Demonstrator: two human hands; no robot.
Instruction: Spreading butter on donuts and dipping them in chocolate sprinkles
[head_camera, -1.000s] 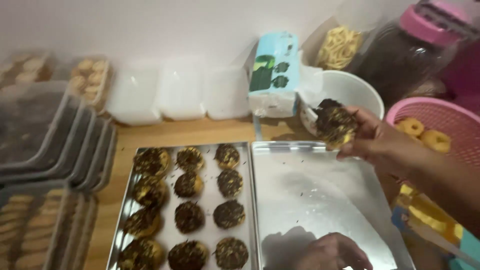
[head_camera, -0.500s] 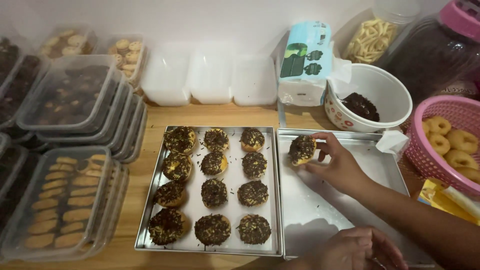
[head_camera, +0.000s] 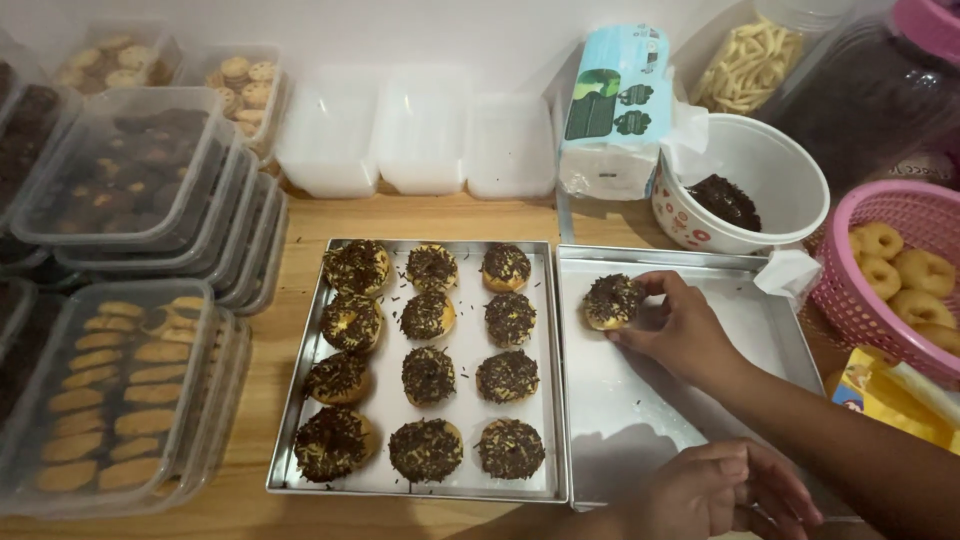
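My right hand (head_camera: 680, 330) holds a sprinkle-coated doughnut (head_camera: 612, 300) against the far left corner of the right metal tray (head_camera: 780, 345), fingers still around it. My left hand (head_camera: 725, 490) rests on that tray's near edge, fingers curled, holding nothing that I can see. The left metal tray (head_camera: 300, 400) carries several chocolate-sprinkled doughnuts (head_camera: 428, 373) in rows. A white bowl (head_camera: 790, 185) with dark sprinkles stands behind the right tray. A pink basket (head_camera: 900, 215) of plain doughnuts is at the far right.
Stacks of clear plastic boxes (head_camera: 120, 180) with cookies fill the left side. Empty white containers (head_camera: 420, 145) line the back wall. A blue tissue pack (head_camera: 615, 110) stands beside the bowl. A dark jar with a pink lid (head_camera: 880, 80) is at the back right.
My right hand carried the coated doughnut from above the bowl down to the right tray's far left corner. The view shifted left and downward. My left hand stayed at the tray's near edge.
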